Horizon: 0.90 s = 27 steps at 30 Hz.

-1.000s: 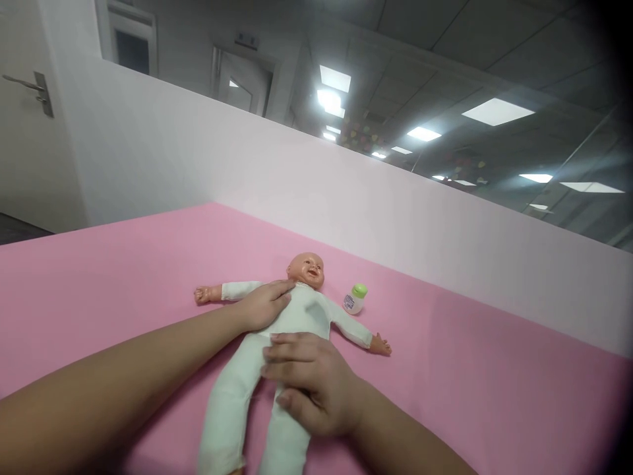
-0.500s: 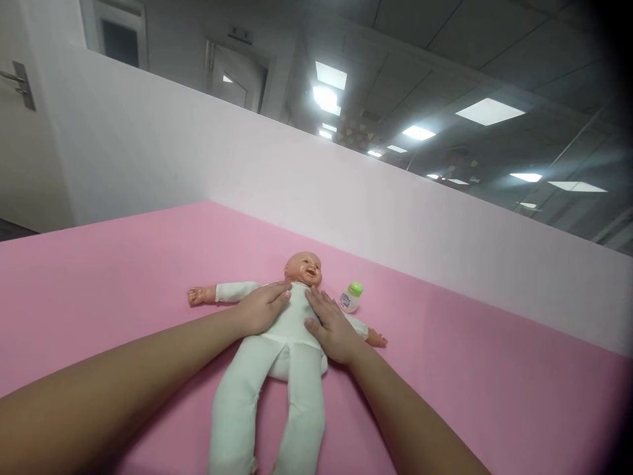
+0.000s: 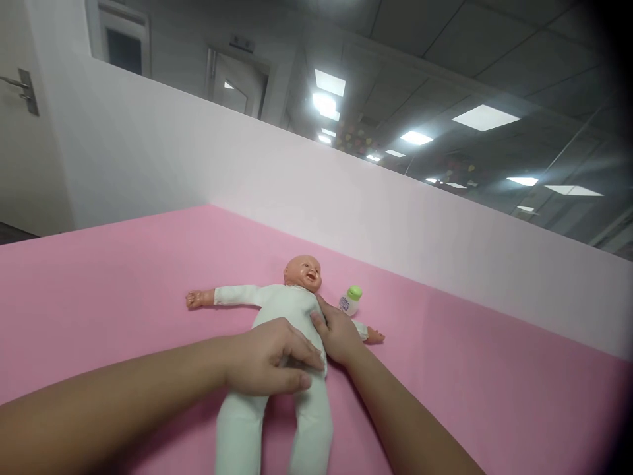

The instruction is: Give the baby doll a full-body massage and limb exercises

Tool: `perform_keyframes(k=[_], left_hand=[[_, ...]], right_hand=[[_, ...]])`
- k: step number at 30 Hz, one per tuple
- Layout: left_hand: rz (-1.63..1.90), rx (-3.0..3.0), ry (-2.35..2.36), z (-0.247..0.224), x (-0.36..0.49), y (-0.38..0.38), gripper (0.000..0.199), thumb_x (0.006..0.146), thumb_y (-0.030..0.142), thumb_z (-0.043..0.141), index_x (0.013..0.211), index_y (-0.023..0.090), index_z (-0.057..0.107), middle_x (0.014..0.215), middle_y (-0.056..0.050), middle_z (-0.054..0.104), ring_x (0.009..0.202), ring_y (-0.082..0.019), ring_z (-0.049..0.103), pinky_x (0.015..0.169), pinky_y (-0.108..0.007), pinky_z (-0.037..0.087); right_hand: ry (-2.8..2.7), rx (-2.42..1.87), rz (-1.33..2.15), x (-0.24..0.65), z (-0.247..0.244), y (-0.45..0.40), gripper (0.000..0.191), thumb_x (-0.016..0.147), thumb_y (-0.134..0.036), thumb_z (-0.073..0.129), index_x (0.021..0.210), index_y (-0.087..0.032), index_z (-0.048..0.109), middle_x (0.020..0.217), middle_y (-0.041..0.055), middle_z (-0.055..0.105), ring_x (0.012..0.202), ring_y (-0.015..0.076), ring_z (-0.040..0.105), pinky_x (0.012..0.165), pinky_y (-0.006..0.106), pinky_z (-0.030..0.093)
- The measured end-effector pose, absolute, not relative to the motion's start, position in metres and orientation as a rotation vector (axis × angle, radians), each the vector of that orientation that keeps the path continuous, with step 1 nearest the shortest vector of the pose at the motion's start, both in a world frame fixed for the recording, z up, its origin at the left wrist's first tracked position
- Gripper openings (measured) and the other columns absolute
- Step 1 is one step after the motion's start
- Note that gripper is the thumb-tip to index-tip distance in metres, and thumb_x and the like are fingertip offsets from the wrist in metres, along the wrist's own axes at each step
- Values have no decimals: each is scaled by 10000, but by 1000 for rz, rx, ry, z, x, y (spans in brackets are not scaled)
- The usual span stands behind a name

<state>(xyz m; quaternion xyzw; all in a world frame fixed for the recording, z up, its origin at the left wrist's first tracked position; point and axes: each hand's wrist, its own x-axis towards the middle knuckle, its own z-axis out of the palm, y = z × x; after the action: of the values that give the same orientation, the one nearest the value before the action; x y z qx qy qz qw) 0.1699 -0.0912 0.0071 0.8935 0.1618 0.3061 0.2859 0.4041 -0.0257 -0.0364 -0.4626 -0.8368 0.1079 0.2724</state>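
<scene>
Empty, the half-curled left hand [image 3: 271,357] and loosely open right hand [image 3: 341,334] are ideally pressing gently on the white-clothed, plastic-headed doll [image 3: 284,306].

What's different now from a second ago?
The left hand moved down from the upper chest of the doll to over its hips; the right hand moved up from over the hips to the side of the chest. The doll stays on its back, the green-capped bottle beside it.

The doll [image 3: 289,305] has its feet cut off. The left hand [image 3: 267,359] hides some tummy. The bottle [image 3: 349,303] has fuzzy words.
</scene>
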Motion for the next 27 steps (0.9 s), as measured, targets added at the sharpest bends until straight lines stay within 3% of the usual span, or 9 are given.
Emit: perform_keyframes(k=[4,7,10,18,27], left_hand=[[719,2434,428,4,177,-81,418,986,519,559,1298,304,735,1243,-60,755,1206,-313,664,1137,-461,456],[680,2518,622,-3,175,-64,503,1021,547,489,1453,322,615,1488,-35,607,1459,-346,450,1235,-517,307],[677,2553,805,-10,172,-47,569,1027,577,465,1526,312,530,1581,-28,506,1528,-347,337,1257,-532,248],[773,2537,1110,-26,159,-15,708,1001,603,473,1576,190,453,1632,-129,412,1511,-351,372,1247,-512,270],[923,2331,1273,-30,146,-10,599,955,506,522,1471,208,587,1507,-73,589,1400,-305,531,1198,-425,383]], right_hand=[[-2252,-1301,271,404,-39,-24,526,1091,-479,395,1565,-256,436,1297,96,703,1181,306,650,1015,426,474],[-2273,-1299,303,403,-38,-24,522,1084,-429,409,1575,-253,419,1327,99,689,1201,301,642,1028,427,474],[-2281,-1258,301,404,-37,-24,509,1083,-406,406,1568,-255,431,1401,100,646,1267,299,607,1072,439,452],[-2288,-1198,302,404,-36,-26,515,1084,-434,409,1573,-270,420,1392,88,651,1253,297,611,1068,439,461],[-2245,-1193,363,407,-37,-25,484,1080,-423,430,1544,-289,458,1425,63,633,1295,283,593,1088,440,462]])
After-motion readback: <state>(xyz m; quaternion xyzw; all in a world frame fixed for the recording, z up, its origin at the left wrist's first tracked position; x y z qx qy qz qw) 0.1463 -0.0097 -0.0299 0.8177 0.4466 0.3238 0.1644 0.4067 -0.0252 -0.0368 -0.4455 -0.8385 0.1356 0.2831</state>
